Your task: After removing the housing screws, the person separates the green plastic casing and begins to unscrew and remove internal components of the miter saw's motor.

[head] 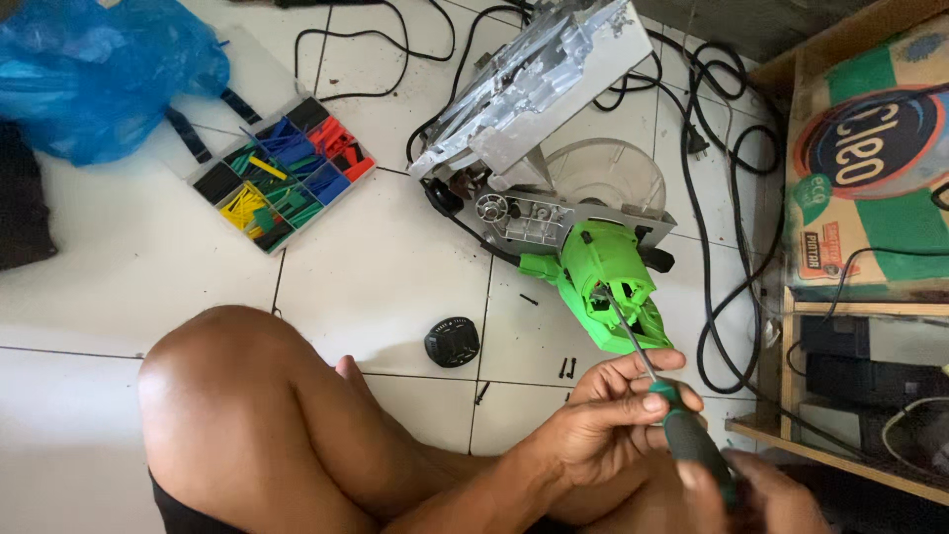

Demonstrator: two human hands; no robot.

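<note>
Screwdriver (pixel 647 371) sits lower right of the frame, tip angled up into the green saw housing (pixel 608 282) on the floor. Starting far left: sorted parts box (pixel 282 173), black round cap (pixel 452 342), loose screws (pixel 567 368). Left hand (pixel 603 415) has fingers clamped on the shaft; right hand (pixel 771 494) wraps the handle. Best kept straight in line with the screw, pressing firmly.
</note>
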